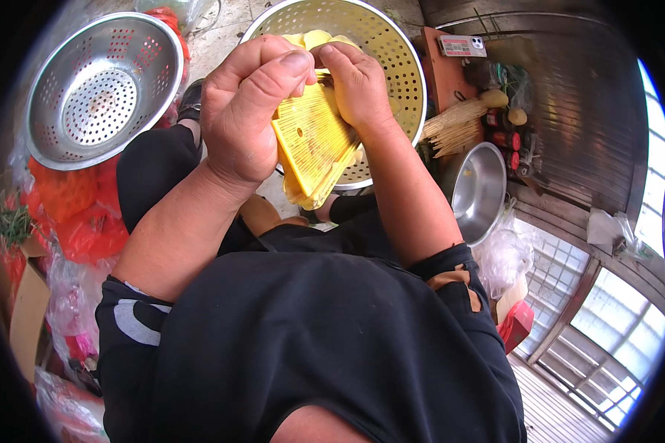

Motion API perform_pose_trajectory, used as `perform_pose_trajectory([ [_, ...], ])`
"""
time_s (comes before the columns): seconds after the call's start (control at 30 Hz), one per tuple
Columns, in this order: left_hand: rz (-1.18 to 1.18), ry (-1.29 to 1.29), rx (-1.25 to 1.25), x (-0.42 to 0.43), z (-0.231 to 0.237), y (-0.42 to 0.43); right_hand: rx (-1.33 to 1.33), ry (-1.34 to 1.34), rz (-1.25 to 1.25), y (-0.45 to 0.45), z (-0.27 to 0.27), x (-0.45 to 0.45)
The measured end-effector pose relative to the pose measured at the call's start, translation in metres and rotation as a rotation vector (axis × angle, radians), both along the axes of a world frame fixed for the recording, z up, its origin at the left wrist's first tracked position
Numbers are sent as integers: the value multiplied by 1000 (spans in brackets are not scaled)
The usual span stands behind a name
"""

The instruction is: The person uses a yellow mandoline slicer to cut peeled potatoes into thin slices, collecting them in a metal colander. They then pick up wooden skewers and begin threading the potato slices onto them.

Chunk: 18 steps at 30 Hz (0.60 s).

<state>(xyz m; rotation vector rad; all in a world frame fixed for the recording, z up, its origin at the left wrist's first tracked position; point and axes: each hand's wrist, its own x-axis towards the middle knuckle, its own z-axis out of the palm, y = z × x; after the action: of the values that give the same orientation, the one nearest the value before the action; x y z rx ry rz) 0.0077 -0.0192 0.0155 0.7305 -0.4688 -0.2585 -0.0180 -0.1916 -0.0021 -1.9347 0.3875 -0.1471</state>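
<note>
A yellow plastic slicer (313, 147) with a ridged face stands tilted between my hands, over the near rim of a large perforated metal colander (407, 72). My left hand (249, 105) is curled at the slicer's upper left, thumb against the bent fingers. Close beside it, my right hand (360, 83) has its thumb and fingertips bent together at the slicer's upper right edge. The fingertips nearly meet; what either hand grips is hidden. Thin pale-yellow slices (316, 39), which look like potato, lie in the colander behind the hands.
Another perforated metal colander (172, 77) stands at left on red plastic bags (88, 221). At right are a bundle of thin wooden sticks (454, 127), a phone (463, 46) on an orange-brown board (449, 80), peeled potatoes (494, 98), jars (501, 138) and a metal basin (479, 194).
</note>
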Motion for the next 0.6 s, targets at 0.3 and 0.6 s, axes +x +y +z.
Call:
perform_pose_trajectory([
  [0.3,-4,12,9,-3,0,-2,-134,248,-92,-34,-30,4],
  [0.6,28,26,15,2,-3,-2,160,-6,229,6,9,-17],
])
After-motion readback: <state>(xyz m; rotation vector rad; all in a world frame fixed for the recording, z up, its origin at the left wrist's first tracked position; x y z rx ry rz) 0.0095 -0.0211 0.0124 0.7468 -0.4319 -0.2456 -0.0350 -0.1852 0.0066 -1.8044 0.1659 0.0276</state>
